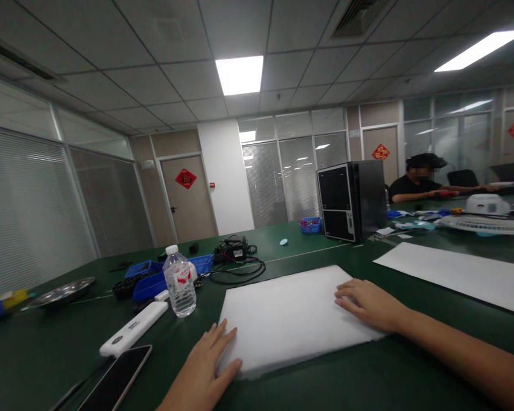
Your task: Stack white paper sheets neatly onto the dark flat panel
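A flat white rectangular sheet or stack of paper [286, 319] lies on the green table in front of me; I cannot tell how thick it is. At its left edge rests my left hand [209, 365], fingers spread and the fingertips on the white surface. My right hand [366, 305] lies over the right edge, palm down with the fingers stretched out. Neither hand grips anything. Beyond the left hand stands a clear water bottle [180, 285] with a white cap.
Left of the bottle lie a white power bank [133, 329], a phone [117, 379], blue trays [149, 285] and a metal plate [64, 292]. Black cables and an adapter [233, 249] sit behind. A computer tower [351, 200], another white sheet [458, 274] and a seated person [417, 185] are to the right.
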The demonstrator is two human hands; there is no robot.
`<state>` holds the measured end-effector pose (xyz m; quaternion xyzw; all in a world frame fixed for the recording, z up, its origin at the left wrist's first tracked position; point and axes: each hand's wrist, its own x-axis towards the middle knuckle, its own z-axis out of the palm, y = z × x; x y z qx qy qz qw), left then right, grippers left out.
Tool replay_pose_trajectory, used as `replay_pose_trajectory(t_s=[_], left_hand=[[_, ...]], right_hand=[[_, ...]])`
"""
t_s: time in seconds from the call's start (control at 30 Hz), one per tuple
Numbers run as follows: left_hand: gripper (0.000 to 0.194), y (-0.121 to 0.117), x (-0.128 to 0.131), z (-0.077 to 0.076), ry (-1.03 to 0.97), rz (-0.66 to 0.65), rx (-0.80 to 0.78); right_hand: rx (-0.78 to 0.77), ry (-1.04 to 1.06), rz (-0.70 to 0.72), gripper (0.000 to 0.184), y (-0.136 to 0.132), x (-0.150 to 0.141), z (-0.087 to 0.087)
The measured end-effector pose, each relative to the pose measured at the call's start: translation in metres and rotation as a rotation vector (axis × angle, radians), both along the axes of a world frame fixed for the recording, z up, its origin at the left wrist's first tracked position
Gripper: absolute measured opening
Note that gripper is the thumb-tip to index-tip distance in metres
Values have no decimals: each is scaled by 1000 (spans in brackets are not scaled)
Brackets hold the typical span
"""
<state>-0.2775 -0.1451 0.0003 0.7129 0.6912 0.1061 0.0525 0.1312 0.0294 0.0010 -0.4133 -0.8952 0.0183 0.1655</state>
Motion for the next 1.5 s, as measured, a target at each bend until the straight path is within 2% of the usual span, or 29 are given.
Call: replay_pose_trajectory(t_s=[0.17,0.3,0.47,0.57,0.7,0.8,0.9,0.97,1.07,1.2,1.33,1.5], left_hand=[[68,-1,1,0,18,-20,-16],[74,-2,0,-1,19,-19,-6],[71,-1,-1,-2,22,-5,-10],[72,-1,-1,-2,28,-5,-13],[72,-1,-2,-3,26,-22,-24],[73,-2,-4,-5,14,-37,-40],[74,-2,-5,-4,10,-37,-52],[74,-3,-3,-2,15,-33,-55],[72,-4,0,3,24,-25,-52],[73,-4,2,4,24,-25,-54],[74,-3,-1,1,13,-45,-61],[73,-6,-1,4,18,-102,-75]], right_hand=[[9,-3,-3,61,0,3,1],[-28,37,12,62,0,1,-5],[54,21,-55,55,24,15,-13],[112,10,-204,53,52,48,-13],[161,-21,-523,50,85,111,-18],[125,-47,-743,49,97,148,-29],[28,-85,-881,46,103,163,-39],[-15,-117,-886,42,105,162,-43],[-11,-160,-808,35,102,150,-42],[49,-186,-709,32,90,123,-31],[134,-170,-625,36,69,82,-15],[203,-151,-321,38,22,23,3]])
